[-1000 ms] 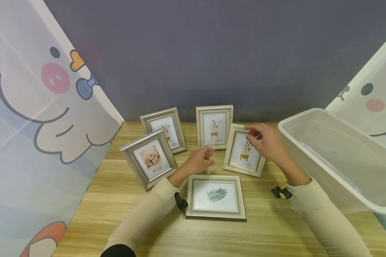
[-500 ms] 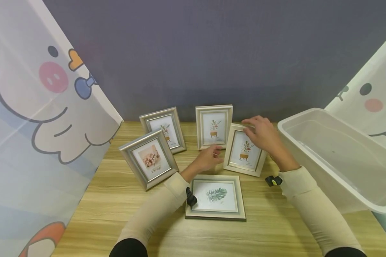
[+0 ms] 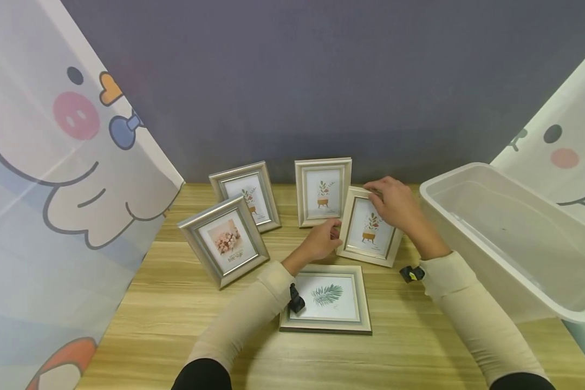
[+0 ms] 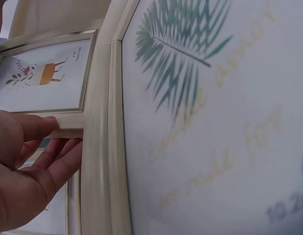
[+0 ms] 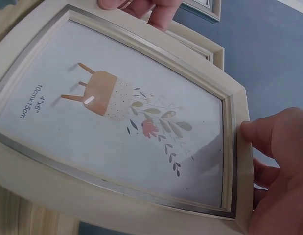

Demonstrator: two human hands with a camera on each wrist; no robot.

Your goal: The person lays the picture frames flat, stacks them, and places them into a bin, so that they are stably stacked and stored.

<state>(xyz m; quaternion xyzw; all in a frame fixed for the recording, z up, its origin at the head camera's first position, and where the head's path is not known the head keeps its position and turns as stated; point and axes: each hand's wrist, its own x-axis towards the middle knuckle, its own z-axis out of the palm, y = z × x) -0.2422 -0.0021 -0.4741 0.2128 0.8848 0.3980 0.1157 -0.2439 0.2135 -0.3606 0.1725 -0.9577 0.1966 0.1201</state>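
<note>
A cream picture frame (image 3: 369, 230) with a potted-plant print stands tilted back at the right of the group. My left hand (image 3: 320, 241) pinches its left side, the thumb on the front and the fingers behind, as the left wrist view shows. At its top edge my right hand (image 3: 397, 203) grips it, thumb in front; the fingertips behind are partly hidden. Below the left hand, a frame with a green leaf print (image 3: 327, 298) appears to lie flat, partly covered by the left forearm.
Behind stands another plant-print frame (image 3: 323, 192). To the left are a silver plant-print frame (image 3: 246, 195) and, before it, a flower-print frame (image 3: 228, 244). A translucent white bin (image 3: 478, 265) stands at the right on the wooden table (image 3: 166, 325), against a grey back wall (image 3: 292, 81).
My left hand has moved right, from above the leaf print to the side of the standing frame. My right hand has shifted slightly up and left and now grips its top edge.
</note>
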